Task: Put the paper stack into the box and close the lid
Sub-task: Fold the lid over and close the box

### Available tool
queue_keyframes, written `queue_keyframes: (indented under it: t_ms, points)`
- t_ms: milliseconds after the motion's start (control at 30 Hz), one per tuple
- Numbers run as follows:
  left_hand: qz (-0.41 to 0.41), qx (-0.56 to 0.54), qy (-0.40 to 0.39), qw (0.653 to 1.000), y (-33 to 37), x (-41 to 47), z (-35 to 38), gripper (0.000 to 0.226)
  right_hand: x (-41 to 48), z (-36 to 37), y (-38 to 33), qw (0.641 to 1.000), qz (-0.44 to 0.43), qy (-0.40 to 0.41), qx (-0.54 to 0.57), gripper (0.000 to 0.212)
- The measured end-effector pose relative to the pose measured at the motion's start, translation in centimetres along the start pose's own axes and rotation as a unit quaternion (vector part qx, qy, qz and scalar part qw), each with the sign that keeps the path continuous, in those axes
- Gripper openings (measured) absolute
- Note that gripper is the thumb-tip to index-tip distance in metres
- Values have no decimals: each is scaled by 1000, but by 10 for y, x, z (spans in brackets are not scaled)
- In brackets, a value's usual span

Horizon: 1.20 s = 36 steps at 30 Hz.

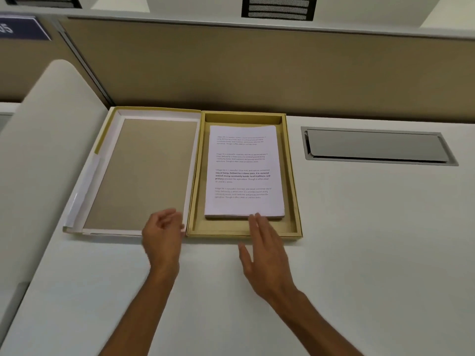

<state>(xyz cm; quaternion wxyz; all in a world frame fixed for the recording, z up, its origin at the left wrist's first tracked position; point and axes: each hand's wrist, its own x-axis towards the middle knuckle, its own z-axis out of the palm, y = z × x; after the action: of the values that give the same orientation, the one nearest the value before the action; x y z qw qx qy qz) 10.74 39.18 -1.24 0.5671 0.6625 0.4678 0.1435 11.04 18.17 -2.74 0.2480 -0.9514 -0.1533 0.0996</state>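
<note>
Here paper stack (244, 170) in box (293, 181), lid (144, 173) open — both hands' fingers empty, left hand (163, 232) blurred.

Pretty standard office cubicle setup here. There's a smooth white laminate tabletop (359, 265) filling most of the view, with a rectangular grey metal cable hatch (377, 146) set flush into it on the far right. Behind that, along the far edge, runs a tan fabric partition panel (257, 68) topped by a pale grey trim. On the left a cream rounded divider (43, 140) curves down toward the near side. A dark blue sign with white digits (20, 28) sits far left, blurry. Up top, a black slatted vent (279, 7). Lighting is soft and even.
</note>
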Motion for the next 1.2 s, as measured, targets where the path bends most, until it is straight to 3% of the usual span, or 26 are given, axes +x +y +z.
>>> queue_keyframes:
  t_ms: [100, 233, 300, 500, 600, 733, 933, 1133, 1200]
  points:
    - [-151, -84, 121, 977, -23, -8, -19, 21, -15, 20, -13, 998, -28, -41, -49, 66]
    - [-295, -178, 106, 933, -31, -1, -25, 55, -20, 34, -19, 991, -32, -47, -123, 66]
    - [-303, -221, 70, 924, -27, 4, -25, 57, -19, 37, -23, 989, -29, -39, -142, 67]
    - [-287, -198, 34, 937, -20, 20, -24, 29, -14, 40, -26, 988, -21, -40, -151, 67]
    - [-252, -197, 42, 946, -21, 21, -21, 39, -14, 39, -28, 990, -12, -38, -138, 67]
    - [-165, -174, 68, 968, -27, 12, -18, 32, -14, 36, -29, 993, -1, -28, -117, 67]
    - [-34, -74, 106, 991, -40, -6, -20, 38, -14, 36, -28, 994, -3, -26, -110, 66]
    - [105, -45, 63, 991, -41, -19, -15, 68, -13, 38, -29, 995, 8, -14, -100, 66]
    - [150, 10, 45, 988, -39, -21, -11, 62, -12, 38, -28, 995, 10, -11, -98, 65]
